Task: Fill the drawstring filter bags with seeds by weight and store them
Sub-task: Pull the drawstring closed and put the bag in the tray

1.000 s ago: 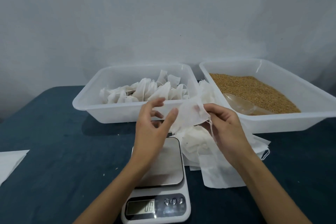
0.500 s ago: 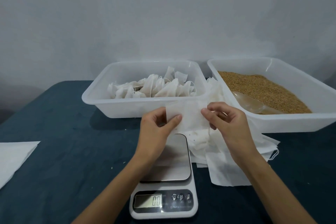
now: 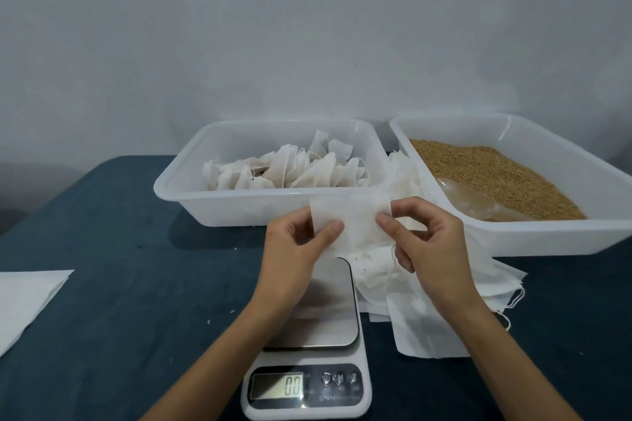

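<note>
From the head camera, both hands are raised over the near middle of the table, holding one empty filter bag between them. The left hand pinches the bag's left edge with thumb on the front and fingers behind; the right hand pinches its right edge, thumb and forefinger on the fabric and the other fingers curled. The bag hangs flat and upright, above the far end of the scale and in front of the left tub's near wall.

Just right of the scale, partly hidden by the right hand and wrist, lies a loose pile of empty bags, their strings trailing off to the right. The left tub, translucent white, holds a heap of filled bags. The right tub holds tan seeds, with a clear scoop lying in them near the left wall. More white bags are wedged between the two tubs. A white sheet lies at the left edge.

The scale's display reads "00"; three small buttons sit to its right, their labels too small to read.

The table is covered in dark blue-green cloth, with a few stray seeds scattered on it. A plain pale wall rises behind.
</note>
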